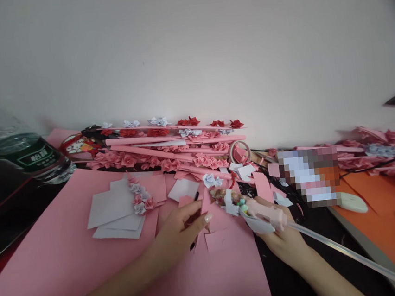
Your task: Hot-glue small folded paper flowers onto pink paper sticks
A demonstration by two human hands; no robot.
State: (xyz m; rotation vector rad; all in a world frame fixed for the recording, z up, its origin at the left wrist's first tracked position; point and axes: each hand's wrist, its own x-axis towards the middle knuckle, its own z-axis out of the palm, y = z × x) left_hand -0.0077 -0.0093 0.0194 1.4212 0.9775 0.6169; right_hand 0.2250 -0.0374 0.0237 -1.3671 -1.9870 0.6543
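Right grip [284, 241] holds the glue gun [268, 214], its clear stick [350, 253] jutting rightward.

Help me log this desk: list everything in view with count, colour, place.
Bottle: one, clear, green label, far left
Patterned object: one, mostly red, beside bottle
Flower stems: many, pink, red, white, along wall
Tape roll: one, beige, near stems' right end
Large sheet: one, pink, front
Loose papers: several, white, on sheet
Flower sprig: one, white, pink, on papers
Small pieces: several, pink, white, centre
Orange sheets: several, orange, right
Mouse: one, white, right
Cable: count unclear, black, right
Stick-like thing: one, black, at left hand
Glue gun: one, pale pink, clear stick, in right hand
Left hand: one, centre
Right hand: one, right of centre
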